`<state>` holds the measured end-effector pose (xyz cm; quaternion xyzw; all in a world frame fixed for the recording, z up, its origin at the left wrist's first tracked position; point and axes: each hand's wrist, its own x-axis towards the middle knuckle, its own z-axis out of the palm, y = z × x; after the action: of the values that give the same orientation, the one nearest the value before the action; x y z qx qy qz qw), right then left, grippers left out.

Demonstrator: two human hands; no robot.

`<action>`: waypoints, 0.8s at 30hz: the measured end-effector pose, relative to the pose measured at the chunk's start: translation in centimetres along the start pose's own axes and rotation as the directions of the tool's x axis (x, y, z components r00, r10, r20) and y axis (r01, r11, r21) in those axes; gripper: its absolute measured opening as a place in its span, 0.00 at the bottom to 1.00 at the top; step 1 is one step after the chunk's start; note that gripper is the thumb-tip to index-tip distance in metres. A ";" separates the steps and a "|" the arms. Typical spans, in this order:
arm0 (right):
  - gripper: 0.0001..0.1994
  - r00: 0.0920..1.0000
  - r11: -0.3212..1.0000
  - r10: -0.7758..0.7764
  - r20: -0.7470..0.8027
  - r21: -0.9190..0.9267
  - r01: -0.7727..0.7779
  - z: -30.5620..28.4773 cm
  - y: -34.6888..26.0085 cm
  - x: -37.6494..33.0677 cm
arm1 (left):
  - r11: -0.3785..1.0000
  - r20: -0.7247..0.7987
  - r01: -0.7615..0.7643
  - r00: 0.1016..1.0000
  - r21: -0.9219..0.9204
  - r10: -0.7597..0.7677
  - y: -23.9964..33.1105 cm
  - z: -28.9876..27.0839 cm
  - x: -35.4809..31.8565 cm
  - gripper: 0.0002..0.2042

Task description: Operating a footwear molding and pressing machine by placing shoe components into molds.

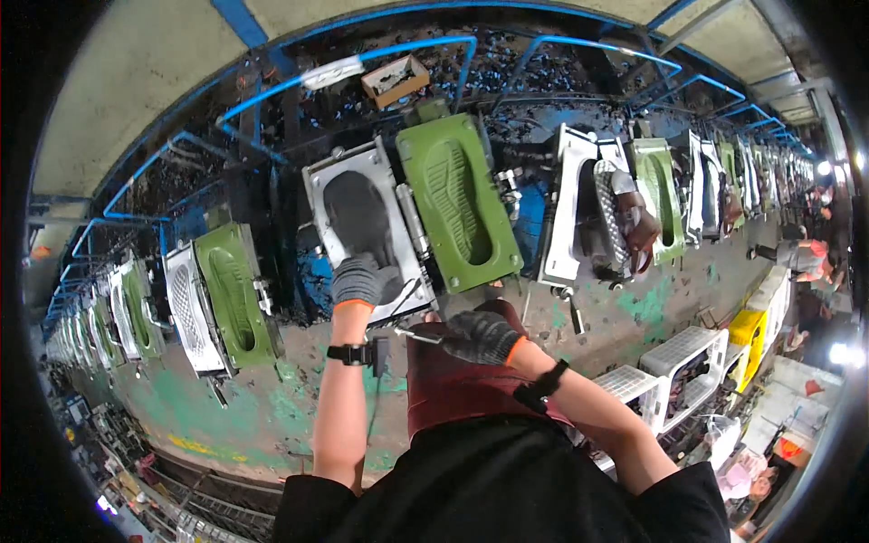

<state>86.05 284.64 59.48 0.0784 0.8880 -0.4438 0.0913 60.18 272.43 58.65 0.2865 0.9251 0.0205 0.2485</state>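
Note:
In front of me an opened shoe-sole mould has a silver half [404, 206] on the left and a green half [444, 181] on the right, with a ridged sole-shaped hollow. A dark grey shoe sole [351, 204] lies in the silver half. My left hand [358, 279], in a grey knit glove, is at the sole's near end, its fingers closed on it and partly blurred. Just below the mould's near edge, my right hand [482, 338], gloved too, is closed round a thin metal rod-like tool [418, 336] pointing left.
More silver-and-green moulds stand in a row either side, including a left green mould half [237, 294]. One at right holds a brown sandal [638, 226]. Blue rails [362, 59] and a cardboard box [396, 81] are behind. White racks [683, 362] stand to my right.

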 end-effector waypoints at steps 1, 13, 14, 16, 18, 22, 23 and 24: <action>0.17 0.999 0.997 0.051 0.014 -0.062 -0.050 -2.6 0.3 -1.5 | 0.997 0.086 0.009 0.996 -0.083 -0.002 0.6 -0.2 0.3 0.29; 0.11 0.238 0.771 0.605 -0.760 0.484 -0.415 -20.9 19.5 -26.2 | 0.607 -0.093 -0.785 0.618 -0.123 0.780 37.4 6.2 -7.4 0.12; 0.14 0.124 0.720 0.667 -0.735 0.592 -0.363 -20.8 23.2 -27.9 | 0.534 -0.322 -0.838 0.539 -0.112 0.778 44.3 5.7 -9.7 0.09; 0.24 0.206 0.696 0.640 -0.740 0.445 -0.563 -22.8 28.1 -29.4 | 0.480 -0.281 -0.874 0.443 0.077 0.851 51.7 7.8 -11.2 0.08; 0.34 0.445 0.779 0.571 -0.690 0.284 -0.558 -25.3 28.6 -28.1 | 0.566 -0.123 -0.811 0.553 0.148 0.824 53.1 13.9 -9.1 0.10; 0.23 0.684 0.818 0.536 -0.494 0.106 -0.565 -29.1 30.9 -27.4 | 0.465 -0.127 -0.743 0.584 -0.481 0.802 57.3 11.8 -10.0 0.16; 0.19 0.641 0.803 0.551 -0.535 0.130 -0.581 -28.9 31.9 -27.5 | 0.514 -0.073 -0.677 0.638 -0.528 0.766 57.6 11.0 -10.9 0.20; 0.17 0.593 0.787 0.564 -0.574 0.156 -0.597 -28.9 33.1 -27.3 | 0.535 -0.200 -0.697 0.679 -0.477 0.707 58.1 11.5 -11.2 0.20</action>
<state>117.19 325.85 57.23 0.4951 0.8069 -0.3183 -0.0494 103.76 313.64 64.10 0.5550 0.6879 0.3633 0.2945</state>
